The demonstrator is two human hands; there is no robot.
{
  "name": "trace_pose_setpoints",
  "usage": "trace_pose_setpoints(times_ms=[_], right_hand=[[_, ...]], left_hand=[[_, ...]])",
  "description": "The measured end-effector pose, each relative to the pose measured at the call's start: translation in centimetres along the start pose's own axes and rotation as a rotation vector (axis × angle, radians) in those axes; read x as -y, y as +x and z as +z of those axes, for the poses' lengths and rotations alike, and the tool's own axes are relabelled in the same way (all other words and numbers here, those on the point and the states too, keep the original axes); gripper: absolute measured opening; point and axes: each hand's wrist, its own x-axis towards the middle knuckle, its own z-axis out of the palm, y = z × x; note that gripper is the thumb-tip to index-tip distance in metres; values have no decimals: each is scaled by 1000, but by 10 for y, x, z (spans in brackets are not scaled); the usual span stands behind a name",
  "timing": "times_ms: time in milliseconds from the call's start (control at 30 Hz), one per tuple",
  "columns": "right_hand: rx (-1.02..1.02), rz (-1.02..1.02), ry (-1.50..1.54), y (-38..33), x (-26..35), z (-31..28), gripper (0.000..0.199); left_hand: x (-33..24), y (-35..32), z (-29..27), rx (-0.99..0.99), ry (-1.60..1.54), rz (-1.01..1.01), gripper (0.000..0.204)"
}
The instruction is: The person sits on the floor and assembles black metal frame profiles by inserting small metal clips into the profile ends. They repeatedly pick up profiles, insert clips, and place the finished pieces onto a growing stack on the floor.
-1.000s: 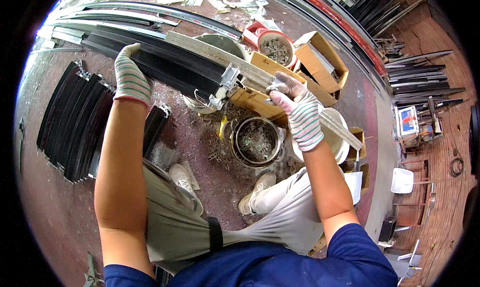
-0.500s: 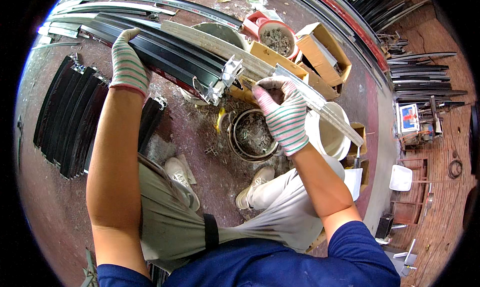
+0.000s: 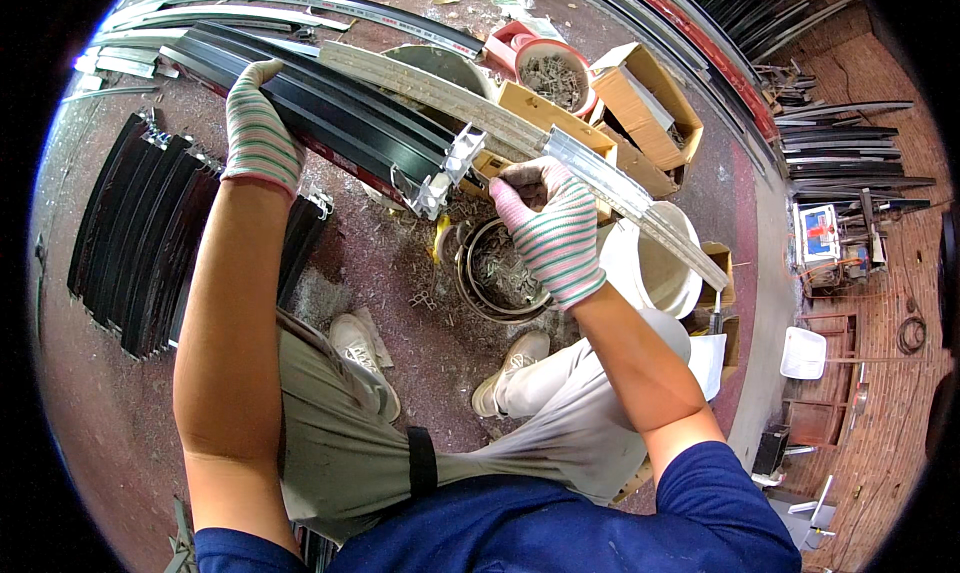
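Observation:
My left hand [image 3: 262,133], in a striped knit glove, is closed around a bundle of long black profiles [image 3: 340,113]. The bundle slants from the upper left down to the middle. Pale metal end fittings [image 3: 462,155] stick out of its near end. My right hand [image 3: 555,233], gloved alike, is just right of those fittings. Its thumb and fingertips are pinched together; what they hold is too small or hidden to name. Below it stands a round bucket [image 3: 463,273] with small metal pieces [image 3: 505,263] inside, partly covered by the hand.
A long pale bar [image 3: 690,256] crosses behind my right hand, over a white bucket [image 3: 677,293]. Cardboard boxes [image 3: 640,103] and a red-rimmed bucket [image 3: 590,103] of metal pieces stand beyond. More black profiles [image 3: 135,243] lie on the floor at left.
My right hand has moved slightly left, bringing its fingertips closer to the fittings at the bundle's end. The black profiles have shifted a little under my left hand, which stays nearly in place.

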Motion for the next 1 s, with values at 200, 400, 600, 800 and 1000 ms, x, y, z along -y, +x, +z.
trace_pose_setpoints(times_ms=[200,400,600,800,1000], right_hand=[[-8,51,-11,-1,0,4,18],[17,-15,-193,0,4,5,20],[92,36,-72,-1,6,6,19],[352,-242,-134,8,-7,-6,25],[606,-412,-16,17,-5,-17,42]], left_hand=[[0,4,-2,12,4,-8,25],[-5,3,-5,16,47,11,25],[-7,-1,-4,4,95,-30,25],[-16,10,-13,32,136,-64,27],[-5,7,-14,51,179,-99,35]])
